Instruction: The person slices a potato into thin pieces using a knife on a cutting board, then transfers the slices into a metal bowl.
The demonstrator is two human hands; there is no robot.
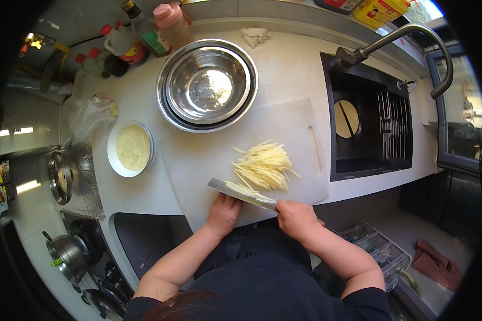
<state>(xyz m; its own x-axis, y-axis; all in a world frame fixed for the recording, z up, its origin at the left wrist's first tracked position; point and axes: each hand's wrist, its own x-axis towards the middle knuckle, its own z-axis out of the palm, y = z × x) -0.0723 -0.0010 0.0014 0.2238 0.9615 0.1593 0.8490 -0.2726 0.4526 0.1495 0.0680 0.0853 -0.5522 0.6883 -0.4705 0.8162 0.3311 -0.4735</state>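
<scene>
In my right hand is the handle of a kitchen knife with a broad blade. The blade stands across the near part of a white cutting board. My left hand is closed, its bent fingertips against the near side of the blade; whatever lies under them is hidden. Thin pale-yellow strips cling along the far face of the blade. Just beyond it lies a loose pile of the same strips, which look like cut potato.
Nested steel bowls overlap the board's far left edge. Left of the board is a white bowl of pale-yellow food. Bottles and a plastic bag stand farther back. A black sink with a curved faucet is to the right.
</scene>
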